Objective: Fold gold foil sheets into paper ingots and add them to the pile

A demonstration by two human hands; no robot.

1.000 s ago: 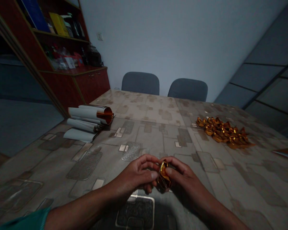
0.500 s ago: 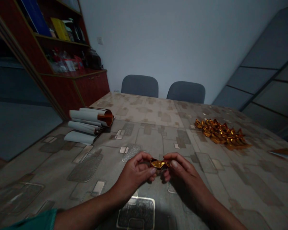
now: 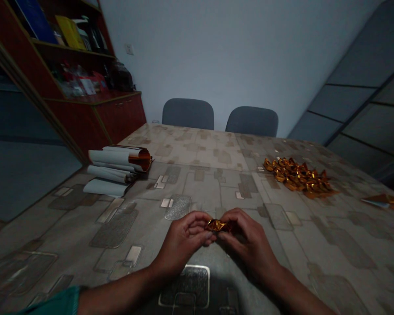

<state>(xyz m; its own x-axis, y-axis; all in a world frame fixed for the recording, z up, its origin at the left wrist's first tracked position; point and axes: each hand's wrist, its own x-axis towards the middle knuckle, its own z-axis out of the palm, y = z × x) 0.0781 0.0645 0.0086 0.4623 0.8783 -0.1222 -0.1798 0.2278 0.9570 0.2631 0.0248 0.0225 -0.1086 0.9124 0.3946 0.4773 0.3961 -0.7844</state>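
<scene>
Between my two hands is a small folded gold foil paper ingot [image 3: 216, 225], shiny and boat-shaped, held just above the table. My left hand [image 3: 192, 229] pinches its left end between thumb and fingers. My right hand [image 3: 244, 234] is closed round the right end, its fingers covering much of that side. A cluster of similar folded gold ingots [image 3: 298, 177] lies on the table to the right. Beyond my right hand, near the right edge, lies a flat pointed piece of gold foil paper [image 3: 385, 202].
A stack of curled paper sheets [image 3: 113, 168], pale outside and gold inside, lies on the left of the patterned tablecloth [image 3: 203, 179]. Two grey chairs [image 3: 188, 113] stand at the far table edge. A red-brown cabinet [image 3: 121, 113] with shelves is at the back left.
My right hand has moved in and wrapped further over the ingot's right end, and its fingers are more curled. The left hand keeps its pinch. The whole view has shifted slightly.
</scene>
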